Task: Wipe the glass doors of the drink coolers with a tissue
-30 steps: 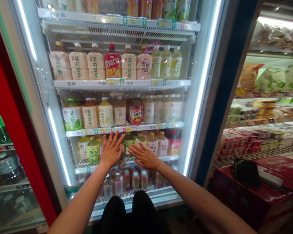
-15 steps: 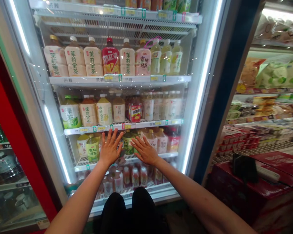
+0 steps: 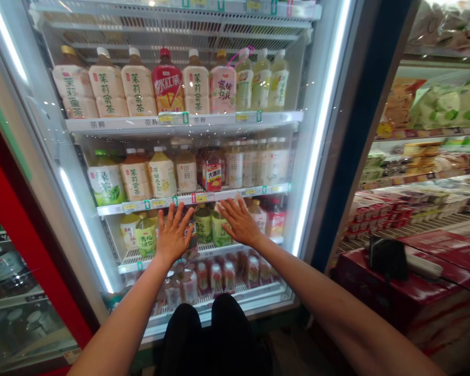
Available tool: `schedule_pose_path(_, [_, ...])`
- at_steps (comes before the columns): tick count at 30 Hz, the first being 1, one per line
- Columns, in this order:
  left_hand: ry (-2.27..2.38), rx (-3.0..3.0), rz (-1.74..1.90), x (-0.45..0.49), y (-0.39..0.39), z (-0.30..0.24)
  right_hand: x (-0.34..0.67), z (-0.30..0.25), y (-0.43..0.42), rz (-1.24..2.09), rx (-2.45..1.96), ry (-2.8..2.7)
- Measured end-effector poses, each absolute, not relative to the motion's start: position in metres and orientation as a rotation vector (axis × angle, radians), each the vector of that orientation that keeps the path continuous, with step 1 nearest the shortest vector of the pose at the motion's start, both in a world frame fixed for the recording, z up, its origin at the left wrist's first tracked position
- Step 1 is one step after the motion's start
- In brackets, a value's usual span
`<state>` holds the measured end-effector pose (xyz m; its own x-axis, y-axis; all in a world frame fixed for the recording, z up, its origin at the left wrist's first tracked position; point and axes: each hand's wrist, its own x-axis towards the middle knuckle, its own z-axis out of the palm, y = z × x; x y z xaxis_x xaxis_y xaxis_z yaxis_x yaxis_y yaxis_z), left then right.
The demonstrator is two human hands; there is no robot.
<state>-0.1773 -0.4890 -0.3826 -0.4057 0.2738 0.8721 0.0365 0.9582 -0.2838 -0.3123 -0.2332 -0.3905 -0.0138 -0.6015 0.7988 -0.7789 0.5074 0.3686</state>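
Observation:
Both my hands are stretched out in front of a lit drinks fridge, palms away from me. My left hand, fingers spread, hides part of the lower row, right of a green tea bottle. My right hand is also flat with fingers apart, covering bottles beside another green bottle. A pale patch shows at its fingertips; I cannot make out what it is. Neither hand grips a bottle. Small reflections suggest glass before the shelves, but whether my palms touch it is unclear.
Higher shelves carry large tea bottles, among them a red one and a pink one. Small bottles stand at the bottom. My knees are close to the fridge. At right, a dark red box stands before a chilled food display.
My right hand has moved up and to the right, uncovering a green bottle. My left hand stays spread in nearly the same place. The view has shifted slightly.

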Motion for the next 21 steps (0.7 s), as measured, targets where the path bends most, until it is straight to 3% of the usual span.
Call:
schedule_pose_path(3, [-1.984,-0.224,0.250,-0.178,-0.489,-0.383,-0.320,-0.377,-0.232,0.313,1.000,-1.747])
schedule_pose_path(10, [-1.984,-0.228,0.250,-0.176,-0.489,-0.383,-0.294,-0.439,-0.240,0.207,1.176,-1.693])
schedule_pose_path(17, [-1.992,-0.213,0.241,-0.178,-0.489,-0.384,-0.327,-0.382,-0.217,0.409,0.859,-1.735])
schedule_pose_path(21, [-1.993,-0.217,0.243,-0.179,-0.489,-0.384,-0.310,-0.414,-0.220,0.333,0.990,-1.720])
